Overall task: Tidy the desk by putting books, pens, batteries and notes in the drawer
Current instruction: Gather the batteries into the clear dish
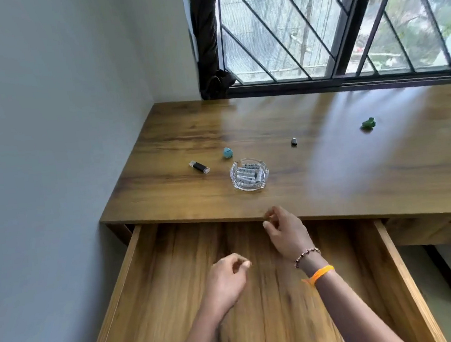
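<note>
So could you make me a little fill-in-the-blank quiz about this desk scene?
1. The batteries lie in a glass ____ on the desk.
2. The drawer below the desktop is pulled ____.
3. The beaded bracelet and the orange band are worn on the ____ wrist.
4. The black USB stick lies to the ____ of the batteries.

Missing words: ashtray; open; right; left
</note>
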